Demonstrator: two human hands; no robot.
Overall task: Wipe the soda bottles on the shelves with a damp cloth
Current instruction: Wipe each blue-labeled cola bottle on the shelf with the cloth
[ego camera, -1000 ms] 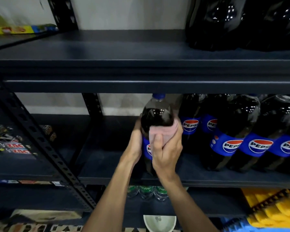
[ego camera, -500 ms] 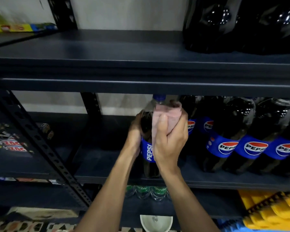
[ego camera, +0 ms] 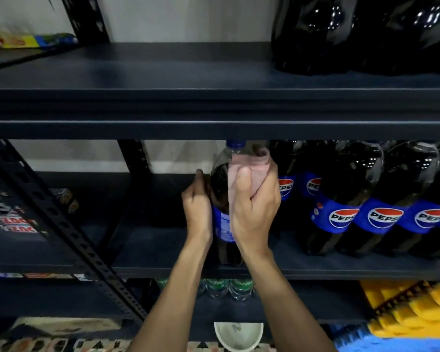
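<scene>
1. Bottle (ego camera: 219, 182) looks to stand at the front of the middle shelf (ego camera: 158, 250), just left of the other bottles (ego camera: 341, 199). Its blue cap (ego camera: 235, 144) sits close under the upper shelf (ego camera: 188, 107).
2. My left hand (ego camera: 197, 212) curls round the bottle's left side at label height and steadies it. My right hand (ego camera: 254, 212) clutches the pink cloth (ego camera: 252, 166), thumb on top, and presses it against the shoulder and neck.
3. Tipping is the first risk. I am pushing high on a tall bottle, so if my left grip loosens it may lean back or sideways into the other bottles and knock them.
4. Catching is the second. With so little room under the upper shelf, my knuckles or a fold of cloth could snag its edge as I work round the cap.
5. Slipping is the third. Damp plastic is slick, and the base is near the shelf's front edge. A careless twist could slide it off onto the goods below.
6. The bottle is clear plastic, with dark cola up to the shoulder and a see-through neck above.
7. Its blue label shows small print to me rather than the logo.
8. I cannot tell whether dust or wet streaks are on it.
</scene>
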